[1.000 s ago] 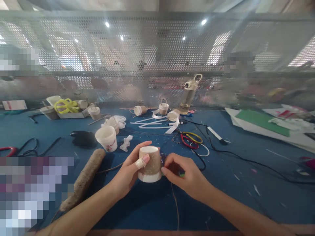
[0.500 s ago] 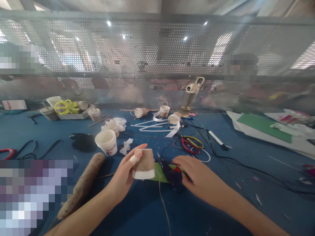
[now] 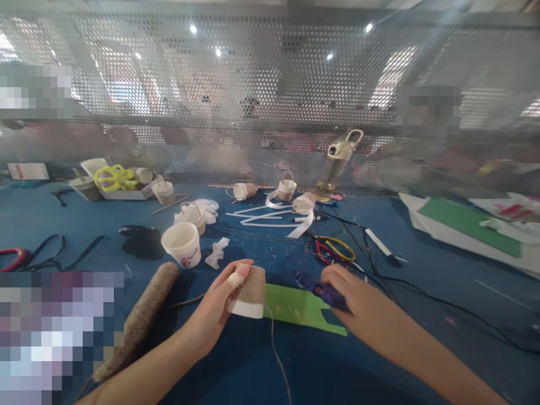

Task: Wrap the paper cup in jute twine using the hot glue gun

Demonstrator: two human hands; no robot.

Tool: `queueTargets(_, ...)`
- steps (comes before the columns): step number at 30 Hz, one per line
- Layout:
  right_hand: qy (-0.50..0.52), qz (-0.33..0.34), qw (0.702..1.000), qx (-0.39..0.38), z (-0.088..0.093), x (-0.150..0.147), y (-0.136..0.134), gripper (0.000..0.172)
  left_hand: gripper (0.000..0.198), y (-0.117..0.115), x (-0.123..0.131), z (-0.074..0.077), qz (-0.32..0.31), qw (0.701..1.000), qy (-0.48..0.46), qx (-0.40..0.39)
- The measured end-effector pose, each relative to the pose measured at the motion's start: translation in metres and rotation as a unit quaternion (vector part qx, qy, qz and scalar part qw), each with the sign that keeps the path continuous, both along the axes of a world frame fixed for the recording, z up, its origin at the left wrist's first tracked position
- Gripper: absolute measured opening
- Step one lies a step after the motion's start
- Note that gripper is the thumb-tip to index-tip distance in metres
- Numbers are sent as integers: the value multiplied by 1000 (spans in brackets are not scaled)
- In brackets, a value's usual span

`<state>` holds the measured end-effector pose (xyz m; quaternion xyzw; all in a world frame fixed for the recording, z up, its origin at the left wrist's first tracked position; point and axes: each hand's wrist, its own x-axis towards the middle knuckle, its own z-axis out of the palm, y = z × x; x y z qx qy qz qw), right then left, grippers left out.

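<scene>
My left hand (image 3: 225,295) is closed around a paper cup (image 3: 250,289), held upside down. Brown twine is wound around most of the cup, leaving a white band bare at its lower edge. A loose strand of twine (image 3: 273,332) hangs from it toward the table's front edge. In my right hand (image 3: 343,289) is a dark blue glue gun (image 3: 314,282), its nozzle end pointing left toward the cup but apart from it. Beneath the gun lies a green sheet (image 3: 291,306) with a notched right end. A roll of twine (image 3: 147,320) rests left of my left forearm.
A white cup (image 3: 181,244) stands beyond my left hand. Small twine-covered baskets (image 3: 287,188), white strips (image 3: 261,216) and a bottle (image 3: 335,171) sit farther back. Red and yellow pliers (image 3: 335,248) and a black cable (image 3: 422,284) lie at right. A perforated metal screen (image 3: 261,84) borders the table.
My right hand has closed on the glue gun and lifted it off the green sheet, moving it slightly right. The cup in my left hand has dipped a little and tilted.
</scene>
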<state>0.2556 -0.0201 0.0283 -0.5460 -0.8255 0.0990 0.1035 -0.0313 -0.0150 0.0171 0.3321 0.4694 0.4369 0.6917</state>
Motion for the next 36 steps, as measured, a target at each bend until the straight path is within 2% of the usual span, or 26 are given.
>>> queueTargets(3, 73, -53, 996, -16, 13, 5, 0, 15, 50, 0, 1, 1, 15, 999, -31, 6)
queueTargets(5, 144, -107, 984, -16, 20, 2, -1, 20, 47, 0, 3, 4, 28, 997, -74, -3)
queueTargets(7, 240, -117, 964, 9, 22, -4, -2, 26, 42, 0, 5, 8, 39, 993, -112, -26)
queueTargets(10, 339, -120, 933, 26, 13, -13, -4, 25, 37, 1, 6, 13, 49, 986, -156, -44)
queueTargets(14, 416, -135, 899, -30, -7, -24, -5, 23, 42, 1, 5, 14, 51, 982, -178, -44)
queueTargets(19, 424, -17, 904, -53, -14, -31, -6, 25, 42, 0, 4, 10, 55, 983, -164, -58)
queueTargets(25, 457, 88, 881, -86, -21, -29, -9, 24, 48, 0, 4, 11, 44, 988, -138, -54)
queueTargets(29, 438, 117, 889, -63, -21, -27, -10, 22, 49, -1, 3, 10, 35, 989, -138, -47)
queueTargets(36, 420, 114, 899, -48, -24, -27, -11, 23, 50, 1, 3, 8, 39, 989, -130, -52)
